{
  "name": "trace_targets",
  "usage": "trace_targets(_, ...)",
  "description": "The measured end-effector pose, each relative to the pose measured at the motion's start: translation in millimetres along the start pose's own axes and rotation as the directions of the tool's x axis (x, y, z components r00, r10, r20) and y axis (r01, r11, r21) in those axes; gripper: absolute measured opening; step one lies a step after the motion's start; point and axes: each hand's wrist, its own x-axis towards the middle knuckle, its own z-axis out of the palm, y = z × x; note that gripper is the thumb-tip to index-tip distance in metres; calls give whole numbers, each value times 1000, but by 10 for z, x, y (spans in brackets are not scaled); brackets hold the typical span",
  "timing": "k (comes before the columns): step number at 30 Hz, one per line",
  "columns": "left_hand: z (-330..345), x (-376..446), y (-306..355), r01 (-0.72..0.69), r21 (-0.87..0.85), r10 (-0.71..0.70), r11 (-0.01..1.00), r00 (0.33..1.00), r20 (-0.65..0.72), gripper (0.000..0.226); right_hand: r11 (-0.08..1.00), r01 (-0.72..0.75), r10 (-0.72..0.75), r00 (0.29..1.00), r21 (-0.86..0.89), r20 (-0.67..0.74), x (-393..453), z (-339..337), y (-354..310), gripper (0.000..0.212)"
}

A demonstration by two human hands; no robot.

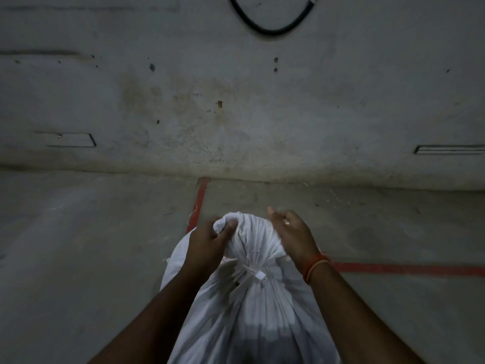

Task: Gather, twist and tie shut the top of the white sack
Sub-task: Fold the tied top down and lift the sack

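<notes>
You're facing a stained grey wall [236,101] w/ concrete floor [78,245] running wide on both sides; red floor lines [406,268] are crossing behind the sack. The white sack [244,319] is standing upright btwn your forearms, long axis pointing up and away toward the wall, neck already cinched by a white tie [256,274] w/ the gathered top [249,232] bunching above it. Your left hand [207,243] is gripping the bunch's left side, thumb pressing into cloth. Your right hand [291,232] is hovering just beside the bunch, fingers [273,212] relaxed, loosely spread, holding nothing. An orange wrist band [315,266] is sitting on your right wrist.
</notes>
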Motion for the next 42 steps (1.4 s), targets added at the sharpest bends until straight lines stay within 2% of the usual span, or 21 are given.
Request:
trace_targets(2, 6, 66, -100, 59, -12, -59, 998, 998, -25, 36, 960, 199, -215, 975, -197, -61, -137, -57, 18, 37)
trace_targets(3, 14, 89, -144, 79, -34, -80, 996, 996, -30, 35, 924, 269, -289, 957, -271, -35, -207, -90, 28, 45)
trace_targets(5, 63, 118, -222, 128, -96, -131, 987, 991, -30, 29, 868, 362, -353, 931, -341, 90, -296, -110, 105, 64)
trace_targets(7, 121, 144, -302, 216, -150, -220, 965, 975, -10, 29, 837, 402, -351, 915, -371, 199, -285, -63, 246, 68)
trace_targets(10, 145, 134, -379, 316, -244, -300, 917, 949, 100, 32, 948, 284, -250, 942, -140, 223, -222, -3, 414, 50)
trace_targets(13, 114, 40, -328, 457, -531, -366, 713, 889, 274, 37, 986, 158, -167, 957, 55, 238, -152, 34, 520, 33)
trace_targets(14, 108, 11, -330, 491, -551, -388, 675, 871, 301, 39, 986, 143, -160, 958, 86, 238, -143, 54, 555, 28)
trace_targets(15, 112, 7, -368, 498, -499, -419, 709, 867, 270, 40, 987, 114, -139, 962, 117, 235, -132, 78, 599, 24)
trace_targets(17, 94, 12, -435, 440, -76, -432, 895, 897, 96, 39, 987, 34, -69, 971, 154, 230, -123, 124, 689, 23)
trace_targets(19, 67, 7, -520, 374, 424, -333, 825, 928, -171, 41, 988, -27, -9, 972, 154, 233, -122, 154, 761, 25)
trace_targets(20, 43, -17, -502, 270, 516, -165, 813, 956, -242, 40, 989, -37, 2, 972, 144, 234, -117, 159, 794, 28)
trace_targets(21, 23, -45, -476, 88, 547, 41, 832, 975, -218, 39, 993, -30, 1, 972, 117, 234, -100, 159, 846, 34)
trace_targets(22, 6, -86, -442, -114, 521, 192, 846, 976, -100, 41, 996, -15, -7, 970, 89, 243, -103, 153, 877, 39)
trace_targets(23, -16, -133, -413, -265, 458, 262, 848, 962, 72, 48, 998, 0, -16, 967, 64, 255, -110, 146, 905, 41)
trace_targets(25, -46, -234, -470, -361, 405, 170, 840, 884, 436, 68, 1000, 7, -9, 964, 8, 264, -133, 134, 946, 36)
trace_targets(27, -97, -319, -587, -362, 458, 22, 812, 803, 596, 82, 996, 28, -1, 955, -85, 296, -177, 128, 958, 30)
trace_targets(30, -197, -354, -757, -399, 483, -13, 779, 760, 650, 102, 922, 194, -86, 947, -336, 310, -211, 127, 987, 36)
trace_targets(32, -227, -383, -821, -439, 523, -26, 731, 747, 664, 120, 746, 315, -176, 943, -587, 282, -205, 95, 1038, 47)
trace_targets(37, -188, -456, -940, -374, 625, -134, 686, 779, 613, 149, 556, 421, -283, 907, -717, 312, -247, 1, 1034, 46)
trace_targets(39, -160, -442, -1003, -358, 646, -140, 674, 797, 588, 154, 484, 434, -246, 901, -759, 358, -288, -29, 1011, 57)
trace_targets(42, -115, -440, -1007, -337, 668, -138, 663, 823, 551, 153, 478, 428, -51, 885, -767, 462, -380, -87, 934, 93)
